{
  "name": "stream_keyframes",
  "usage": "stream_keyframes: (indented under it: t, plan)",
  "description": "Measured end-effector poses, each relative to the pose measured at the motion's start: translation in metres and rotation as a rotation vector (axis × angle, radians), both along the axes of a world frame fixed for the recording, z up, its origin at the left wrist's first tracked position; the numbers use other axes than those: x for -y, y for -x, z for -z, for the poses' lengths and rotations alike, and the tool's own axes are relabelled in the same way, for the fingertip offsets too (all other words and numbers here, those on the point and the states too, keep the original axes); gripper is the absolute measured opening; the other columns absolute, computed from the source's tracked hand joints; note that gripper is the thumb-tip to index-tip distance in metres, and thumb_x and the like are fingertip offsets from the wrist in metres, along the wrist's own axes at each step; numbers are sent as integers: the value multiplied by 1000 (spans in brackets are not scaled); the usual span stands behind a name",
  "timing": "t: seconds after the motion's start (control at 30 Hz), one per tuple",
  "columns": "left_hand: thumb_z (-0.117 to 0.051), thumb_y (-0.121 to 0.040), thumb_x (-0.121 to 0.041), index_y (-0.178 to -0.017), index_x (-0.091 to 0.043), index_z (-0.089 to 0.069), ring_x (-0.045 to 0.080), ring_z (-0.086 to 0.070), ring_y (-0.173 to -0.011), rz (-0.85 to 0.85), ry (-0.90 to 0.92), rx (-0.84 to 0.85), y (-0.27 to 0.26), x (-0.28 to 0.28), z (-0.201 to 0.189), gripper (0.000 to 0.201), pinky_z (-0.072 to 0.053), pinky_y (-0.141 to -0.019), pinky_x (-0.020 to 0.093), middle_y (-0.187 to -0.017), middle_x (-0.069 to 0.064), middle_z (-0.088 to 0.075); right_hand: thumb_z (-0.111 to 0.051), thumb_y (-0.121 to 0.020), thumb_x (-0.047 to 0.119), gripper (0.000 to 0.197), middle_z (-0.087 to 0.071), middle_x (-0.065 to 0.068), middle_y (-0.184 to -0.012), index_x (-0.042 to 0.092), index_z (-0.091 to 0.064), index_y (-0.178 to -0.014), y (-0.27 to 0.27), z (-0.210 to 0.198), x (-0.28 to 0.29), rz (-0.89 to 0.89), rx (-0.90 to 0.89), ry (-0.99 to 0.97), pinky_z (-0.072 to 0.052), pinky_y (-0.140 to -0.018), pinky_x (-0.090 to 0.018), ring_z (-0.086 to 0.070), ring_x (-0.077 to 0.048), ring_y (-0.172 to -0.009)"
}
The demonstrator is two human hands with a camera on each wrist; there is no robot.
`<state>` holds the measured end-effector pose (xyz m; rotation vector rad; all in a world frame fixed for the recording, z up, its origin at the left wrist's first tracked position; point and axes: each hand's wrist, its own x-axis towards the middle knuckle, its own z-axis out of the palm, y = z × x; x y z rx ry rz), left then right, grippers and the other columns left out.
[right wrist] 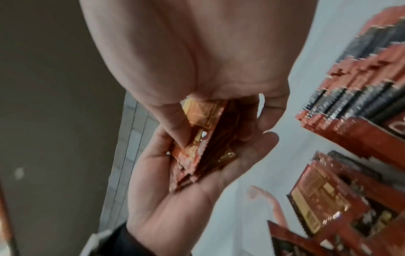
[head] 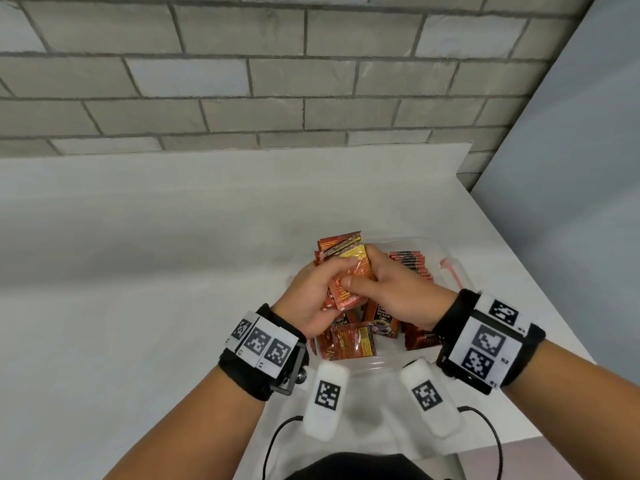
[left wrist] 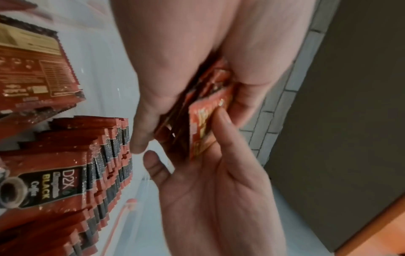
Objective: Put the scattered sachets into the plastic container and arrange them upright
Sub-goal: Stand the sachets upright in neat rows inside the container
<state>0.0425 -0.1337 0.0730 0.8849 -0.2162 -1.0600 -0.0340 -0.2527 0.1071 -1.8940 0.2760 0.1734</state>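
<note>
Both hands, left grip (head: pixel 313 292) and right grip (head: pixel 391 289), clasp 1 bundle of red foil sachets (head: pixel 349 271). Below the grips sits the clear plastic container (head: pixel 450 268) holding upright red-and-black sachets (head: pixel 410 263)

Grey brick wall (head: pixel 242 81), white countertop (head: pixel 138 237), pale blue panel (head: pixel 571 168) at right, black cables (head: pixel 273 441)

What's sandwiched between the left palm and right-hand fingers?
A bundle of red-orange foil sachets, edges roughly squared, gripped by left hand and right hand above the clear plastic container. Clearest in both wrist views.
</note>
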Motion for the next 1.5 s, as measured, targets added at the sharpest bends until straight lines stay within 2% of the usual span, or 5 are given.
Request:
stream_keyframes:
  t: [0.27,0.47,1.07,1.2,1.5]
  plan:
    - [-62,-68,-10,-86,-5,-59,23,-58,-71,-75,-29,-71,-6,-4,0,18,-48,-64,32,-79,14,-55,-82,-59,53,131,15,11,-156,39,16,-146,-6,-33,-4,-353,177,850,3,-115,-38,13,-11,-143]
    - [-64,-70,-12,-79,-10,-70,19,-65,-74,-36,110,-129,-6,-9,-4,11,-52,-67,30,-77,10,-64,-79,-73,34,112,-43,3,-135,32,3,-149,-14,-19,-18,-373,299,941,-19,-108,-29,-37,-14,-124]
    - [-59,-66,2,-96,-9,-68,22,-66,-68,24,154,-121,-20,-22,2,33,-56,-62,31,-74,11,-65,-79,-66,50,116,-31,5,-144,46,8,-142,-15,-19,-24,-252,124,621,-24,-110,-33,-26,-12,-130]
    - [-52,-68,2,-112,-22,-63,22,-60,-71,-99,60,-53,-48,-41,11,51,-53,-61,33,-86,11,-59,-62,-83,50,48,-55,8,-113,30,-45,-124,2,-18,-19,257,105,349,-46,-87,-27,-55,-13,-104]
    - [-61,-85,2,-91,-19,-55,16,-55,-53,-103,-417,198,-76,-66,46,22,-46,-45,24,-70,5,-54,-38,-91,63,66,-66,-9,-112,5,-60,-117,12,21,-6,298,-766,177,-49,-95,-33,-62,-21,-101]
